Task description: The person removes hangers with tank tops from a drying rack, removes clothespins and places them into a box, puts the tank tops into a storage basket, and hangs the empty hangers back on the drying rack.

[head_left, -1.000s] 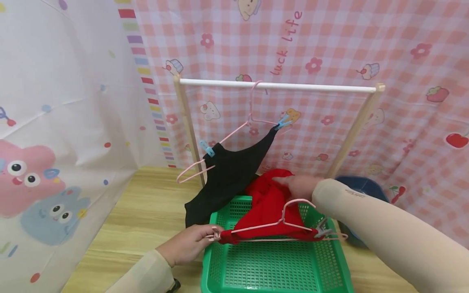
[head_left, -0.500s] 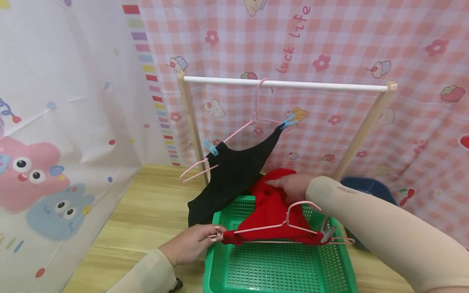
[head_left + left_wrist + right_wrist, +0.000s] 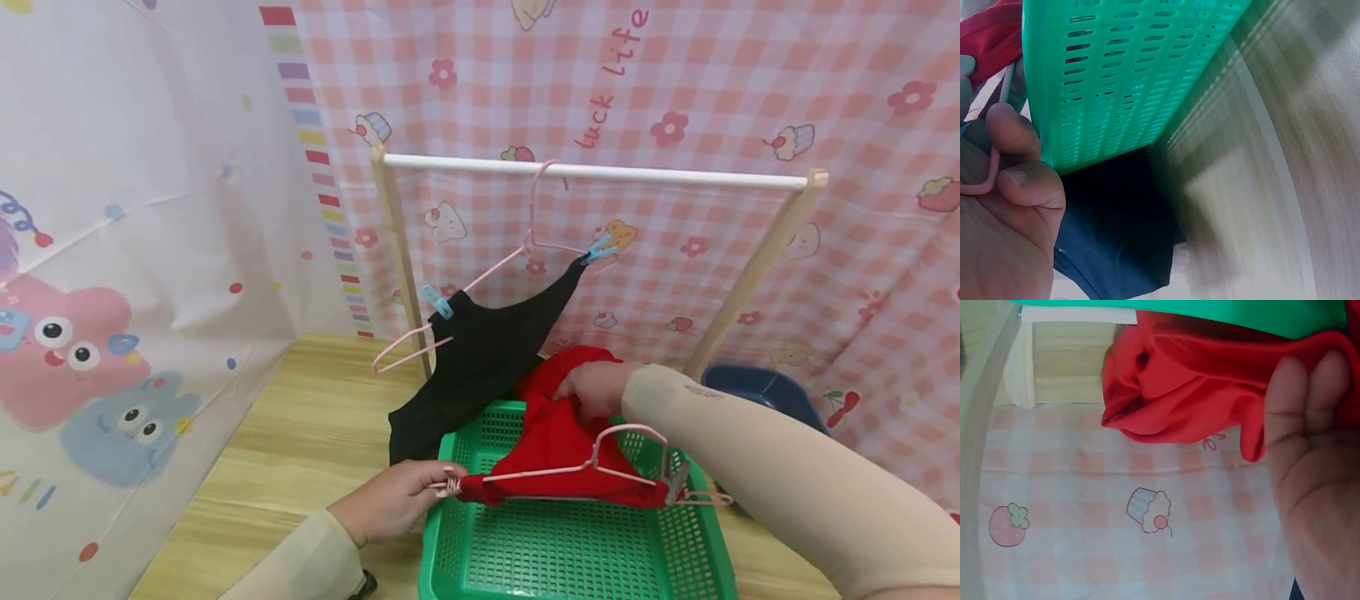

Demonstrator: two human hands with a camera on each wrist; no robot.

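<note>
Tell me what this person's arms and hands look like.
The left grip and right grip are bare hands. A close-fitting cream fabric sleeve covers the left arm to the wrist; a matching right sleeve has small dark lettering near its cuff, too small to read. A small black item shows beside the left sleeve, too cropped to identify.

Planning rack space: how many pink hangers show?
2: one pink hanger hooked over the white horizontal rod with black cloth; another pink hanger in the left hand with red cloth. Others may be hidden.
</note>
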